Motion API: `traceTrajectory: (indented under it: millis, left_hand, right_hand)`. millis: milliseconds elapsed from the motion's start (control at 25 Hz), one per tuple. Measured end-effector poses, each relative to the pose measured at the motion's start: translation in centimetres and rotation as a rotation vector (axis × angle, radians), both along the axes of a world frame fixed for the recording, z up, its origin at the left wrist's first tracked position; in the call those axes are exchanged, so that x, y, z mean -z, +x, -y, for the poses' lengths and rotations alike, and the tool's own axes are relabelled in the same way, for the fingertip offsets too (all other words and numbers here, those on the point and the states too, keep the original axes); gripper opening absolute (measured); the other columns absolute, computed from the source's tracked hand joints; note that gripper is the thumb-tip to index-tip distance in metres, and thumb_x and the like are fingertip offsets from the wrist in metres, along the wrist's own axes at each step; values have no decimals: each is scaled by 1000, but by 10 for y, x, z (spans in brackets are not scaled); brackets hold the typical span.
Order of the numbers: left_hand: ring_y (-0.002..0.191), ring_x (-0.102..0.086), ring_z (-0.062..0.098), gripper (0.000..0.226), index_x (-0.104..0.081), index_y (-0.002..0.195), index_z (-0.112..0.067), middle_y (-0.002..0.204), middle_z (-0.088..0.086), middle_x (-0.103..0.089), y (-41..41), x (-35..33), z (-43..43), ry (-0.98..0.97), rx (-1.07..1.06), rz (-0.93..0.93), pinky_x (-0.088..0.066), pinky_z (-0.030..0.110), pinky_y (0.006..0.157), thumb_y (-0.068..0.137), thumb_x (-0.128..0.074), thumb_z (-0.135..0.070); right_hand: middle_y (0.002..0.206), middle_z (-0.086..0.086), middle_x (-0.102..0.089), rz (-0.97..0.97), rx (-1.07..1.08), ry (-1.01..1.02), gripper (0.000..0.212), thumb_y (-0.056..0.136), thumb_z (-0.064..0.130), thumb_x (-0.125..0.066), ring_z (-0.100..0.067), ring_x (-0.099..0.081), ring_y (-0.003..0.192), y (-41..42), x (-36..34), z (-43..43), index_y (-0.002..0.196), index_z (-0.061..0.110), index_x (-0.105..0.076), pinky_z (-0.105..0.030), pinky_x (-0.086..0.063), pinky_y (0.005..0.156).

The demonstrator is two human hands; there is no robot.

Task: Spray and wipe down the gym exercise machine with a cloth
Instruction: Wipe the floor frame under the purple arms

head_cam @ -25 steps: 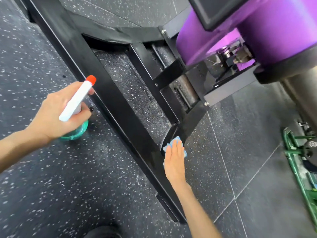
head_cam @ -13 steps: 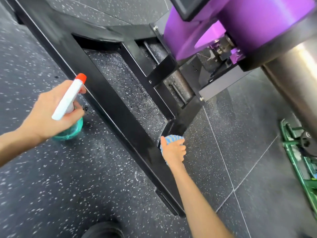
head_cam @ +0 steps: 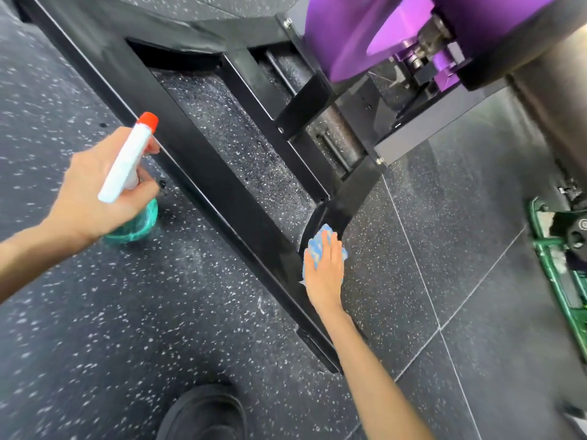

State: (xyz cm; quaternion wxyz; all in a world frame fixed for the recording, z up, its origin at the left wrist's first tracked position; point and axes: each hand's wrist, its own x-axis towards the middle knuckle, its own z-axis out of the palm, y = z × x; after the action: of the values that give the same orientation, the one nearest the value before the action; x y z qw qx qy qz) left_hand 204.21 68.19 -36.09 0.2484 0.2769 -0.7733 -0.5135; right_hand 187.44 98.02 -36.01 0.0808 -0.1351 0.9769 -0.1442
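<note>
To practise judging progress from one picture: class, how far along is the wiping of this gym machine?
Done: nothing shows for certain; the frame looks glossy, but wiped parts cannot be told apart. In hand: the right hand presses the cloth flat on the frame's lower joint, and the left hand grips the bottle. Left: probably the purple housing, which no cloth touches.

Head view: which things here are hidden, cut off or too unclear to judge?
1. Cloth: mostly under the right hand; its full size is hidden.
2. Bottle: its green body sits behind the left hand; the liquid level is hidden.
3. Machine: its purple top is cut by the upper edge.
4. Shoe: cut by the lower edge.
5. Green frame: cut by the right edge, blurred.
</note>
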Motion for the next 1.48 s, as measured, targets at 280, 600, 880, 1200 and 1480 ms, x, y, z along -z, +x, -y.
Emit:
traceTrajectory:
  millis: [280, 600, 880, 1200, 1480]
  left_hand:
    - [76, -64, 20, 41, -49, 100, -43, 93, 6, -67, -3, 4, 2, -18, 5, -17, -52, 29, 73, 66, -52, -20]
    - [72, -58, 10, 38, -52, 104, -35, 83, -4, -62, -2, 0, 1, -93, -33, -11, -45, 24, 78, 68, -51, -24]
    - [73, -57, 31, 43, -58, 110, -6, 84, 9, -60, 3, 0, 3, -223, -151, -12, -37, 26, 70, 69, -50, -15]
    - [83, -54, 23, 44, -59, 111, -1, 97, 13, -62, 76, 1, 70, -296, -365, 1, -36, 24, 77, 68, -52, -8]
    - [73, -53, 17, 53, -54, 120, -13, 94, -17, -50, 102, 13, 95, -309, -342, -64, -48, 35, 69, 70, -43, -26]
  right_hand:
    - [160, 2, 7, 107, -343, -12, 79, 83, 60, 2, -11, 10, 146, 56, -4, 75, 152, 22, -2, -37, 7, 118]
    - [154, -11, -23, -419, -484, 321, 107, 76, 23, -78, -27, -24, 140, 68, 31, -31, 152, 13, -3, -40, -23, 112]
    - [144, -15, -44, -535, -482, 294, 101, 64, 41, -83, -32, -41, 133, 52, 44, 36, 141, 5, -28, -45, -36, 105]
    - [142, -20, -44, -505, -705, 248, 89, 69, 38, -80, -35, -45, 130, 32, 43, 266, 141, 4, -40, -48, -44, 100]
    - [156, -18, -14, -387, -763, 237, 82, 91, 34, -58, -33, -14, 144, 22, 35, 471, 150, 6, -9, -47, -16, 116]
